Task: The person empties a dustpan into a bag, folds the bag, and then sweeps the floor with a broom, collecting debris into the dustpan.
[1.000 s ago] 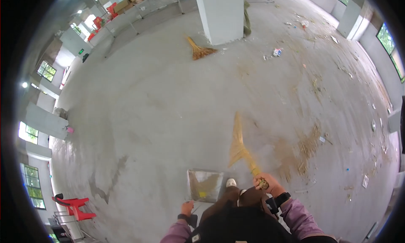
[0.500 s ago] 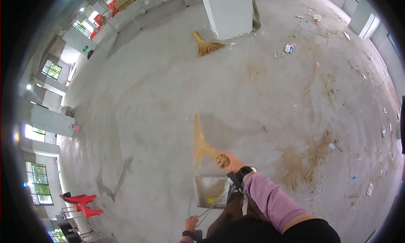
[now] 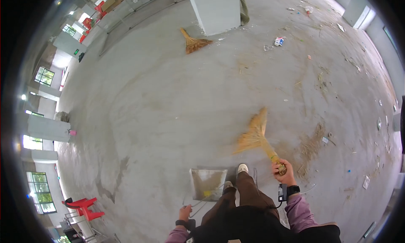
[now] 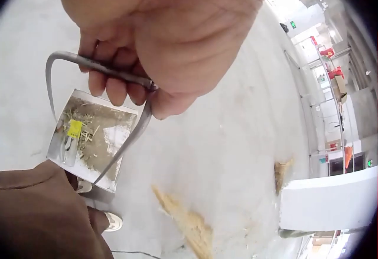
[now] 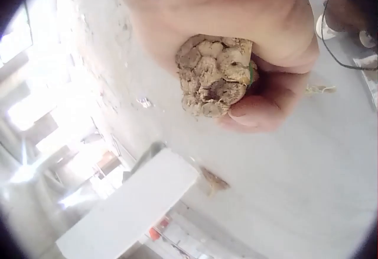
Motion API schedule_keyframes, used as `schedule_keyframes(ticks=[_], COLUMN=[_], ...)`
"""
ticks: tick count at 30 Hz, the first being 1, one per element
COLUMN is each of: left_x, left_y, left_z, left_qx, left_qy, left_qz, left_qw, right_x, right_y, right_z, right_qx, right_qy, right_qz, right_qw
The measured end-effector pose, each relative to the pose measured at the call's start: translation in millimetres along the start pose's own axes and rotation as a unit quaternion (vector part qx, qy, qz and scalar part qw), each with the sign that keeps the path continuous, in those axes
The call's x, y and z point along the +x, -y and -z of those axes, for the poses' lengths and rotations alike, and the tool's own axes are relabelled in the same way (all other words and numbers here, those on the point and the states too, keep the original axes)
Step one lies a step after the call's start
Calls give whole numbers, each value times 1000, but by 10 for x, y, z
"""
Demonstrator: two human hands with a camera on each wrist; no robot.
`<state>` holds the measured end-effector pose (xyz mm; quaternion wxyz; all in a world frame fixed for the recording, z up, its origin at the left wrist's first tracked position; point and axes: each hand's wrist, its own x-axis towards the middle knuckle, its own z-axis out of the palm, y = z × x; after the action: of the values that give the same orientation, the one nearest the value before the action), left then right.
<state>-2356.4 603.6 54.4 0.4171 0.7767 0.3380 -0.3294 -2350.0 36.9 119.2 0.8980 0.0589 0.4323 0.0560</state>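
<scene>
My right hand (image 3: 285,172) grips a straw broom (image 3: 254,135) by its bound handle, out to the right of my legs. Its fan of bristles points forward and left, low over the floor. In the right wrist view the fingers curl round the handle, and the cut stalk ends (image 5: 212,75) show. On the left, my left hand (image 3: 184,212) holds the bent metal handle (image 4: 100,67) of a dustpan (image 3: 194,184), fingers hooked over the bar. Dirt, straw bits and a yellow-labelled clear item (image 4: 74,130) lie in the pan, left of my feet.
A pile of dirt and straw (image 3: 311,146) lies at the right, with scattered litter beyond. A second broom (image 3: 194,44) lies beside the white pillar (image 3: 216,10). A red plastic chair (image 3: 86,207) stands at the lower left.
The broom swung left across the front, above the dustpan in the head view, then back right, farther out than at first. My left hand kept its hold on the dustpan handle.
</scene>
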Motion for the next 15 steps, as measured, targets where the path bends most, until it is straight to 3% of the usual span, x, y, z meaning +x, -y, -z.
schedule_keyframes(ticks=[2,5,8,15], left_x=[-25,-41,4,-13], left_y=[-91,-187,-231,-345], left_z=[-18,-31,14,-14], left_qx=[9,-4,7,-5], left_qy=[6,6,3,-14], left_qz=[-10,-22,-38,-38], left_qw=[1000,1000,999,999], right_x=[-147,-34,-67,248], right_y=[70,48,-182,-398], right_z=[-87,-85,-256,-439], right_qx=[-26,-66,-82,-116], right_qy=[-14,12,-22,69], right_qz=[55,51,27,-57], right_qw=[998,996,996,989])
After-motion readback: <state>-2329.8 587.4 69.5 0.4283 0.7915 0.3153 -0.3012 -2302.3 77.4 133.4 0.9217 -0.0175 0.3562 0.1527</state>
